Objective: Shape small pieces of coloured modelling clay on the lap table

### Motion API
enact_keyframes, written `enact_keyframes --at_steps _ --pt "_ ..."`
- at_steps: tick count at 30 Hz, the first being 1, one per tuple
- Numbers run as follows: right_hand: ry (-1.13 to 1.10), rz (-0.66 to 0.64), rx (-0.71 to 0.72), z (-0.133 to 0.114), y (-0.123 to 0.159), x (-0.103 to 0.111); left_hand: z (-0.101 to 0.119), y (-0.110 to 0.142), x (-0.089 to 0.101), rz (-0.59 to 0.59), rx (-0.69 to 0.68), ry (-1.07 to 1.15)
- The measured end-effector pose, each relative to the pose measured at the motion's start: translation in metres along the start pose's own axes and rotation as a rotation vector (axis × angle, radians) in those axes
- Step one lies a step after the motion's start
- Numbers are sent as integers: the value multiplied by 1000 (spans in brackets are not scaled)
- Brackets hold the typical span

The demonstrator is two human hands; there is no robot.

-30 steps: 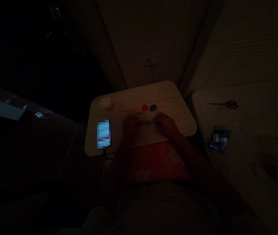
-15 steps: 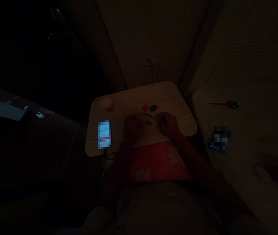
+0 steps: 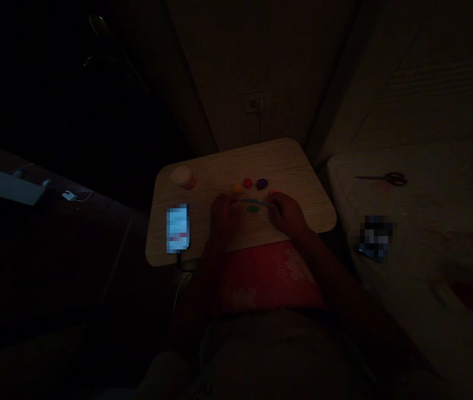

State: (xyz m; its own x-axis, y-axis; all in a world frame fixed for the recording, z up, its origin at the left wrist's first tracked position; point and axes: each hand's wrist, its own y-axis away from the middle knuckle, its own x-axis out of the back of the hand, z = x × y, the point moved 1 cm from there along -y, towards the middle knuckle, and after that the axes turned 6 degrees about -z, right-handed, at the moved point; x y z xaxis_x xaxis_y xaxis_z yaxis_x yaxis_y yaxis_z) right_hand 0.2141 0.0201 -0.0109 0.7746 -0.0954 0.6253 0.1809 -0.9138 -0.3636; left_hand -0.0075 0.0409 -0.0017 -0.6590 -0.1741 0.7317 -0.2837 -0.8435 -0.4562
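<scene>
In the dim head view, a thin blue-green strip (image 3: 255, 201) lies across the space between my hands. Its right end meets the bent fingers of my right hand (image 3: 286, 214), which is closed on it. My left hand (image 3: 225, 214) is left of the strip, apart from its tip, with the fingers curled in; what they hold, if anything, is too dark to make out. Just below the strip is a flat green piece (image 3: 253, 209). Beyond the hands sit an orange lump (image 3: 237, 189), a red lump (image 3: 247, 183) and a dark purple lump (image 3: 262, 183). A pink piece (image 3: 274, 192) shows at my right fingertips.
A small wood-grain table (image 3: 203, 222) bears everything. At its left stand a pale-lidded tub (image 3: 182, 177) and a lit phone (image 3: 177, 229) with a cable. Scissors (image 3: 386, 178) and a blurred-out dark object (image 3: 375, 239) lie on the pale surface at right. A wall socket (image 3: 257, 101) is behind.
The strip's left end has come down toward me, so it lies flatter and straighter. My left hand has shifted slightly and is less blurred. The lumps stay in place.
</scene>
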Motion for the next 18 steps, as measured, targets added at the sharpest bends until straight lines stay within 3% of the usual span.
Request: enact_keyframes --at_steps 3,8,14,18 --pt "83 -48 55 -4 -2 -4 -5 -1 3 39 13 99" --pt "60 -77 111 -11 -8 -10 -8 -1 -1 -103 -67 85" --pt "-7 -19 121 -15 -12 -21 -9 -2 -6 -167 -125 67" --pt "-22 18 114 -13 -11 -21 -13 -2 -7 -126 -107 97"
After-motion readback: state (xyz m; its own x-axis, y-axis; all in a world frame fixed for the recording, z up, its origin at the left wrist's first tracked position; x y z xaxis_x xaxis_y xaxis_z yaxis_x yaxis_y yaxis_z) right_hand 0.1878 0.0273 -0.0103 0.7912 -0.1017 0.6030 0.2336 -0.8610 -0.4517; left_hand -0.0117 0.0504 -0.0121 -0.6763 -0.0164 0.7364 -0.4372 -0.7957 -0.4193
